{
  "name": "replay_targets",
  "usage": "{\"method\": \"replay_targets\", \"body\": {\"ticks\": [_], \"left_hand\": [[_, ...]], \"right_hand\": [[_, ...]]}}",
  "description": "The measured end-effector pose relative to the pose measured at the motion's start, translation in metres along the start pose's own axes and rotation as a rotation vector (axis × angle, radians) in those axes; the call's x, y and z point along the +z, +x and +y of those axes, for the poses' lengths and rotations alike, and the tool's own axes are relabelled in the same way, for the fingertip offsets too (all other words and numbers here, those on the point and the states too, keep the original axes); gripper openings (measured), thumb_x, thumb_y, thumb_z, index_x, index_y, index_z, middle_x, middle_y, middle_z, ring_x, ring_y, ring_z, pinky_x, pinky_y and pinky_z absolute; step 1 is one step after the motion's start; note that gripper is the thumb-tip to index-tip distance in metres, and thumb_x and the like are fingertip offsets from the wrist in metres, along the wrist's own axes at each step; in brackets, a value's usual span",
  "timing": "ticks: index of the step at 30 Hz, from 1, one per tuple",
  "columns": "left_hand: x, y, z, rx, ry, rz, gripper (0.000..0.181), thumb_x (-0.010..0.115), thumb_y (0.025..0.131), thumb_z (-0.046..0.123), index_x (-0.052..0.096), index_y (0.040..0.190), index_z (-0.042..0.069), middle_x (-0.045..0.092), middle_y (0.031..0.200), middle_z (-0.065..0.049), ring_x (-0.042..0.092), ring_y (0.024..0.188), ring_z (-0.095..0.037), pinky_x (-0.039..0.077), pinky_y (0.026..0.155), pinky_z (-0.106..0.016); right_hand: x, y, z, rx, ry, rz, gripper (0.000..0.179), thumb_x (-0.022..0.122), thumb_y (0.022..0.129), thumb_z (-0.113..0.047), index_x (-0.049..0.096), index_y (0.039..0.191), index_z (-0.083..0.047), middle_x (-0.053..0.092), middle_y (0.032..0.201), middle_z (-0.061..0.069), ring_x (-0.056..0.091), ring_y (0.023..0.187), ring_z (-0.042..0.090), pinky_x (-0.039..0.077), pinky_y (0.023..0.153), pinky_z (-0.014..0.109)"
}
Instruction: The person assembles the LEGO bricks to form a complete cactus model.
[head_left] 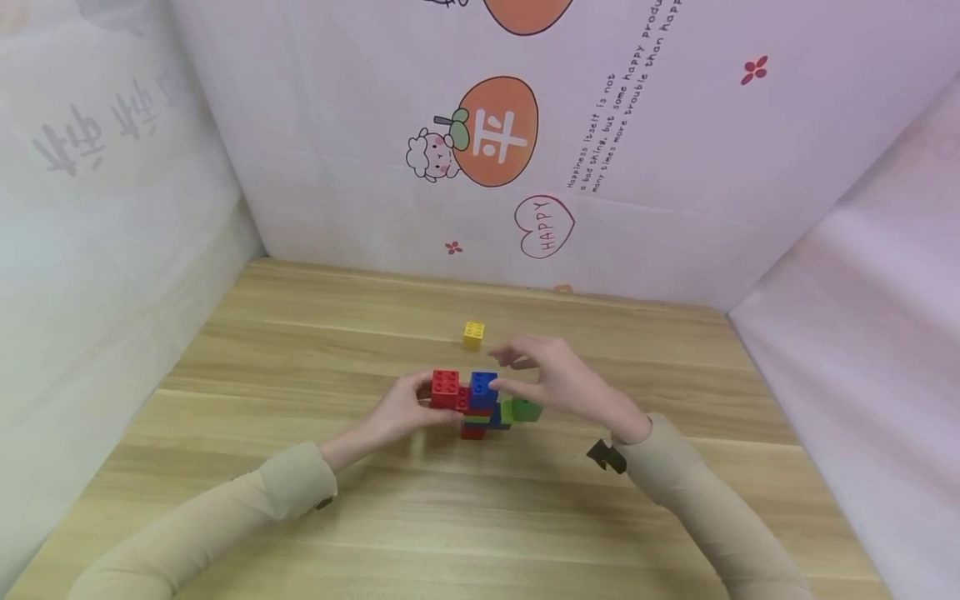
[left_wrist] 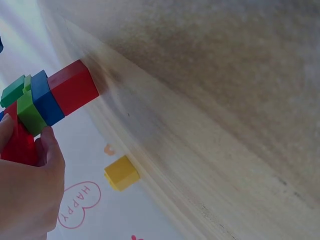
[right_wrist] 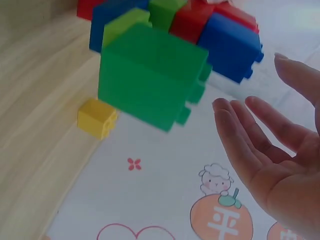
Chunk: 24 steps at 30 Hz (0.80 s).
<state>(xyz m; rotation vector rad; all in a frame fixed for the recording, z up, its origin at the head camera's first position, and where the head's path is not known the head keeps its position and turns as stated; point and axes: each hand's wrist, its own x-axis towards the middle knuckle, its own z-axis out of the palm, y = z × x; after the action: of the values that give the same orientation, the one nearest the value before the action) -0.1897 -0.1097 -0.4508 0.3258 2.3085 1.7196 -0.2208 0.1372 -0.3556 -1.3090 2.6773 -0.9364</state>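
A toy-brick build of red, blue and green bricks stands at mid-table in the head view. My left hand (head_left: 402, 406) holds the build by a red brick (head_left: 445, 388) on its left side, thumb and fingers on either side. On top sits a blue brick (head_left: 483, 388); a dark green brick (right_wrist: 150, 75) juts out to the right. Below them, a blue brick (left_wrist: 47, 98) rests on a red bottom brick (left_wrist: 73, 88). My right hand (head_left: 558, 379) hovers beside the top blue brick, its fingers loosely bent and apart from it in the right wrist view.
A loose yellow brick (head_left: 473, 335) stands on the wooden table (head_left: 450, 517) behind the build. White printed cloth (head_left: 360, 150) walls the table at the back and on both sides.
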Motion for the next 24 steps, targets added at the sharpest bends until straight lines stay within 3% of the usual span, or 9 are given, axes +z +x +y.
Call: {"method": "replay_targets", "body": {"ticks": [8, 19, 24], "left_hand": [[-0.001, -0.001, 0.002, -0.027, -0.032, -0.011, 0.061, 0.083, 0.078, 0.019, 0.058, 0.132, 0.006, 0.069, 0.126, -0.014, 0.067, 0.115, -0.027, 0.054, 0.103, -0.039], [-0.003, -0.001, 0.003, -0.052, 0.013, 0.006, 0.058, 0.084, 0.079, 0.024, 0.061, 0.130, 0.011, 0.070, 0.125, -0.009, 0.067, 0.116, -0.024, 0.053, 0.104, -0.041], [-0.003, 0.000, 0.004, -0.043, 0.037, 0.005, 0.058, 0.084, 0.078, 0.024, 0.061, 0.130, 0.010, 0.070, 0.125, -0.009, 0.067, 0.115, -0.024, 0.054, 0.103, -0.040]], "right_hand": [[-0.013, 0.022, 0.034, 0.085, -0.003, 0.049, 0.031, 0.074, 0.088, -0.015, 0.067, 0.114, -0.002, 0.072, 0.110, 0.014, 0.071, 0.098, 0.025, 0.062, 0.084, 0.039], [-0.004, 0.047, 0.079, 0.259, 0.082, -0.060, 0.033, 0.072, 0.090, -0.018, 0.064, 0.119, -0.005, 0.069, 0.120, 0.016, 0.070, 0.105, 0.027, 0.060, 0.091, 0.038], [0.004, 0.053, 0.094, 0.294, 0.107, -0.089, 0.035, 0.071, 0.091, -0.018, 0.063, 0.122, -0.004, 0.068, 0.121, 0.021, 0.069, 0.106, 0.029, 0.059, 0.093, 0.039]]}}
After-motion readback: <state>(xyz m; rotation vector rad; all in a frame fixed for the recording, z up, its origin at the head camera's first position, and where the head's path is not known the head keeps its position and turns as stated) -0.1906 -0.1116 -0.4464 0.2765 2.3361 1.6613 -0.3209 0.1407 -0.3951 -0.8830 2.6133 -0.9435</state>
